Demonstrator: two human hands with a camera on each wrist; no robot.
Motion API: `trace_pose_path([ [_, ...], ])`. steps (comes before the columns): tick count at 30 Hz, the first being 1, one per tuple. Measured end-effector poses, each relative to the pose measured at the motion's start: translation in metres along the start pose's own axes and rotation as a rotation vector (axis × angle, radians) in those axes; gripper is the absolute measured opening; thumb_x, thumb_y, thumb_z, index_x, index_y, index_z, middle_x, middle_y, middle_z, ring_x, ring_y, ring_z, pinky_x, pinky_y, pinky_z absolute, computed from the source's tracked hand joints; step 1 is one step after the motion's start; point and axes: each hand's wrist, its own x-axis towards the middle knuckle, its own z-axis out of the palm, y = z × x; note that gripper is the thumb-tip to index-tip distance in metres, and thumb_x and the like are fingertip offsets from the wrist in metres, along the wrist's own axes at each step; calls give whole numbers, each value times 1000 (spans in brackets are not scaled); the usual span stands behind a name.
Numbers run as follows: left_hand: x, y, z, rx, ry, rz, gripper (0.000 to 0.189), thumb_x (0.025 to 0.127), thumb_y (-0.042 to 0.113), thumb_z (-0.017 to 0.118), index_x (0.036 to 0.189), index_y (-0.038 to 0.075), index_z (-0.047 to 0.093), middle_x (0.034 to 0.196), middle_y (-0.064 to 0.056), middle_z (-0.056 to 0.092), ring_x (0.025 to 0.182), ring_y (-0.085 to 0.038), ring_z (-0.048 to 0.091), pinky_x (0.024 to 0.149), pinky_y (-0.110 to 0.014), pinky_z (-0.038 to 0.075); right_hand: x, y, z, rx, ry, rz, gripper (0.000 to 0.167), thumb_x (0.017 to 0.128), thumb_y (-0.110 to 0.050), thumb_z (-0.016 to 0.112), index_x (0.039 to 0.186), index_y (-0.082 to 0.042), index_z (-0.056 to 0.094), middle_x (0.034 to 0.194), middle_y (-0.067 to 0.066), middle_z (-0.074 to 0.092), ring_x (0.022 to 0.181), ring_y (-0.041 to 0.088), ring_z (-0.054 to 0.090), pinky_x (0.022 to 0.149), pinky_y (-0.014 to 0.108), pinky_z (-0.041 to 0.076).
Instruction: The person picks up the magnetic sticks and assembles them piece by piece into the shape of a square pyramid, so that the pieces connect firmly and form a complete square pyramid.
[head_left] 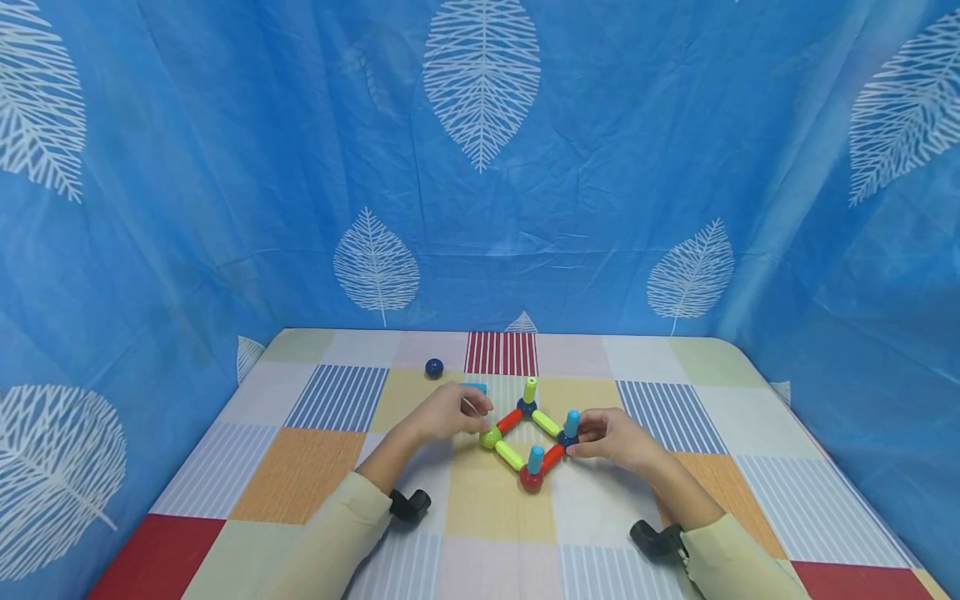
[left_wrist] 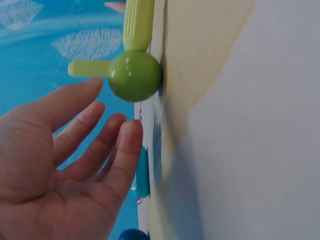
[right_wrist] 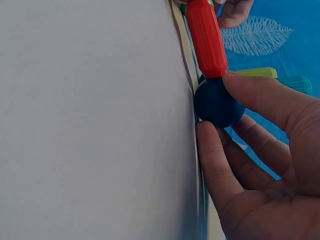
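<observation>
A four-sided frame of rods and balls lies on the table in the head view. Its corners are a lime-green ball (head_left: 490, 438), a red ball (head_left: 531, 479) and two dark blue balls, joined by red and yellow-green rods. Blue rods (head_left: 536, 460) stand on the red ball and the right-hand blue ball; a yellow-green rod (head_left: 529, 389) rises at the back. My right hand (head_left: 617, 437) pinches the right-hand dark blue ball (right_wrist: 219, 102) between thumb and fingers. My left hand (head_left: 452, 411), fingers loosely bent and holding nothing, hovers beside the green ball (left_wrist: 135, 76).
A loose dark blue ball (head_left: 434, 367) lies behind the left hand. A blue rod (head_left: 475, 387) lies just past its fingers, partly hidden. A patchwork cloth (head_left: 495, 533) covers the table, with a blue leaf-print curtain (head_left: 480, 250) around it.
</observation>
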Motion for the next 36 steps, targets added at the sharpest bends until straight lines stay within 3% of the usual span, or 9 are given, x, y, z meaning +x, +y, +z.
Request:
trace_pose_path([
  [8,14,0,-7,34,102,-31,17,93,12,75,109,8,74,98,-2,70,92,-16,63,83,-33,57,1,-2,1,-15,21,43,36,82,-12,85,114,-2,72,103,8,75,95,17,69,84,35,57],
  [18,30,-4,-12,146,162,32,18,93,10,74,110,4,74,103,-6,69,95,-19,63,87,-35,56,3,0,2,15,25,57,38,80,-8,86,114,0,71,102,8,76,94,18,69,82,30,55],
  [28,43,-7,-12,307,128,14,20,94,10,74,114,8,76,110,-7,65,109,-25,61,98,-42,53,4,0,1,6,28,70,38,80,-8,86,115,-1,71,101,7,75,93,17,68,80,30,54],
  [36,54,-16,-8,365,106,-5,23,91,8,75,114,10,77,114,-8,65,112,-26,60,103,-43,51,2,-3,1,22,17,81,40,80,-8,86,116,0,70,101,7,75,93,17,68,82,31,56],
])
